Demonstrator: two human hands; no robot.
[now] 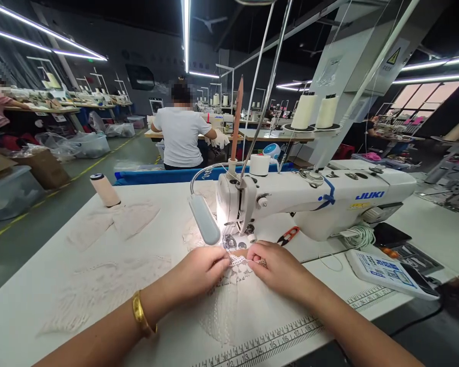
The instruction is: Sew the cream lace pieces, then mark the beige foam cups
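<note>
My left hand (208,265) and my right hand (273,265) pinch a narrow strip of white lace trim (237,260) between them, just in front of the needle area of a white sewing machine (286,196). Below the strip, a piece of pale lace fabric (222,311) hangs toward the front of the table. Both hands are closed, with the trim stretched between the fingertips. The presser foot (229,241) sits right behind my left fingers, lit by a lamp; whether it touches the fabric I cannot tell.
Pale lace pieces (110,285) and a thread cone (105,190) lie on the left of the table. Orange thread snips (288,236) rest beside the machine, a control panel (392,274) at right. A printed ruler (283,342) runs along the front edge. A co-worker (181,132) sits ahead.
</note>
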